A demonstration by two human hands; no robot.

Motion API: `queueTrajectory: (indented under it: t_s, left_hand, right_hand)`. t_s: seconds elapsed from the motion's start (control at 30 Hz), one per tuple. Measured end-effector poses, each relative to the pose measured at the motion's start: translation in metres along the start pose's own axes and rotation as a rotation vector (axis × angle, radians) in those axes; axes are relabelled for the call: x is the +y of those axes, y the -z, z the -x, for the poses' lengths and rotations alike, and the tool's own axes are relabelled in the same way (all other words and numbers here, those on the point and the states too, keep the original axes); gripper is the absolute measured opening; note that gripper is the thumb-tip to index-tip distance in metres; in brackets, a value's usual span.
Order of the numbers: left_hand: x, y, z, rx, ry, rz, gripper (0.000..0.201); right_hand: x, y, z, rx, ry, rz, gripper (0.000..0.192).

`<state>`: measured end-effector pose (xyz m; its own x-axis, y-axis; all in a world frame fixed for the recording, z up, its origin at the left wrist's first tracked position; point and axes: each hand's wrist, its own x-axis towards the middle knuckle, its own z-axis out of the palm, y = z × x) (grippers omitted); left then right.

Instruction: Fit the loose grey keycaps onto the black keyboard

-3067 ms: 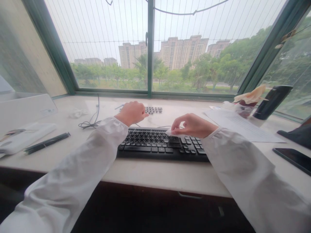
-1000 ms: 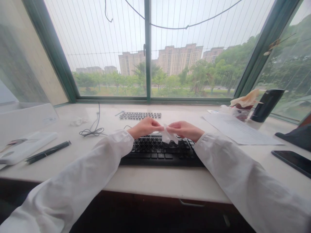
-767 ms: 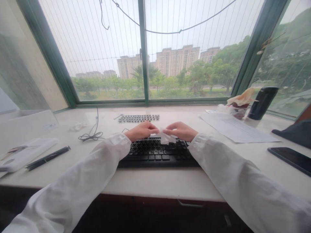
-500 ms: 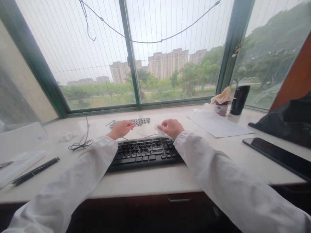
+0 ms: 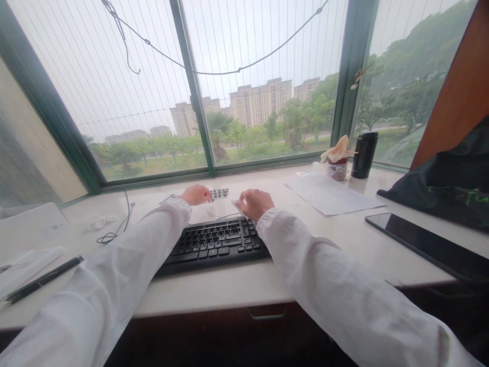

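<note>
A black keyboard (image 5: 217, 243) lies near the desk's front edge, many of its upper keys showing bare sockets without caps. Behind it, loose keycaps (image 5: 219, 193) are set out in rows, partly hidden by my left hand (image 5: 196, 194). That hand is closed low beside the keycaps, its fingertips curled; whatever they hold is too small to make out. My right hand (image 5: 256, 204) is just above the keyboard's back right edge. Its fingers pinch a small white tissue (image 5: 239, 205), mostly hidden by the hand.
Right of the keyboard are a printed sheet (image 5: 336, 198), a phone (image 5: 424, 242), a black tumbler (image 5: 364, 155), a cup with peel-like scraps (image 5: 337, 162) and a dark bag (image 5: 443, 183). At left are a cable (image 5: 109, 237), crumpled tissue (image 5: 102, 221), pens (image 5: 44, 279) and a white box (image 5: 32, 227).
My left hand has moved over the loose keycaps, covering more of them. The right hand stays near the keyboard's back edge with the tissue. The whole view has shifted slightly.
</note>
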<state>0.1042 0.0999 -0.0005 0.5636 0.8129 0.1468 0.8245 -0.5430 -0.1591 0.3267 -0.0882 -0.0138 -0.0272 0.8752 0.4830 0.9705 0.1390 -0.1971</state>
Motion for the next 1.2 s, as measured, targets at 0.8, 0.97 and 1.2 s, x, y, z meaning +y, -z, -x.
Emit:
queueTrajectory:
  t_s: [0.8,0.97,1.2]
  left_hand:
    - [0.090,0.056,0.093,0.385,-0.371,0.268,0.015]
    - [0.116,0.049,0.123,0.562,-0.276,0.424,0.011]
    - [0.108,0.030,0.127,0.582,-0.301,0.459,0.014]
  right_hand:
    - [0.002,-0.006,-0.007,-0.004,-0.126,-0.604,0.036]
    - [-0.008,-0.008,-0.003,-0.190,-0.088,-0.933,0.048]
    - [-0.013,-0.001,0.002,-0.349,-0.098,-0.974,0.062]
